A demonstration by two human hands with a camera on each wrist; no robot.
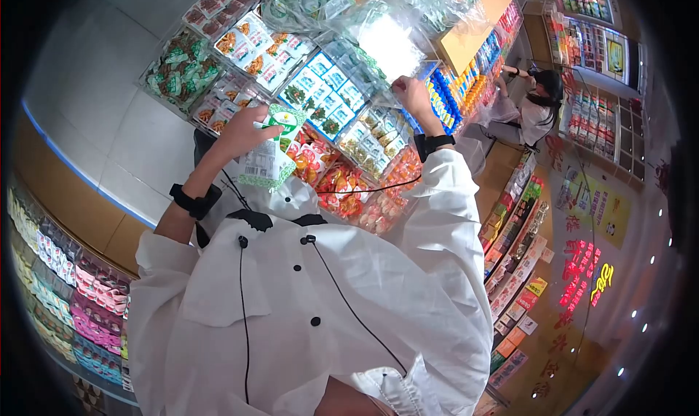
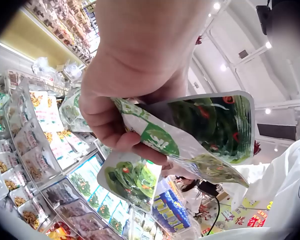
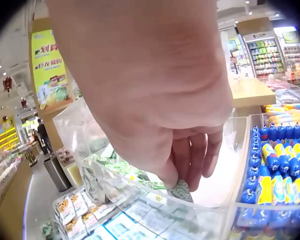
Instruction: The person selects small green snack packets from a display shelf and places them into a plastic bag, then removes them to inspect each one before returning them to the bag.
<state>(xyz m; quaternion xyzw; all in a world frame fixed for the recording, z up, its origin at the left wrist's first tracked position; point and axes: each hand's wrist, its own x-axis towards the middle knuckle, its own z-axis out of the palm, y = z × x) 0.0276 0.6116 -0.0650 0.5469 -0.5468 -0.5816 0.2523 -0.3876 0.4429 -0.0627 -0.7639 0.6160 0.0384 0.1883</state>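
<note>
My left hand (image 1: 244,133) grips a few green-and-white snack packets (image 1: 263,161) in front of the white shirt. In the left wrist view, one packet (image 2: 215,125) shows dark green vegetable strips with red pieces, and another packet (image 2: 131,181) pokes out below the fingers. Over the far side of the display, my right hand (image 1: 413,97) reaches down into a clear plastic bin. Its thumb and fingers pinch the corner of a green-patterned packet (image 3: 180,192), seen in the right wrist view; the bin wall (image 3: 210,215) stands just in front of it.
Rows of white packets with blue edges (image 1: 325,94) lie in the bin nearest both hands. Blue bottle-shaped packs (image 3: 272,160) fill a neighbouring bin. Red-wrapped sweets (image 1: 342,190) sit close to the body. A person (image 1: 535,106) crouches or sits at the right.
</note>
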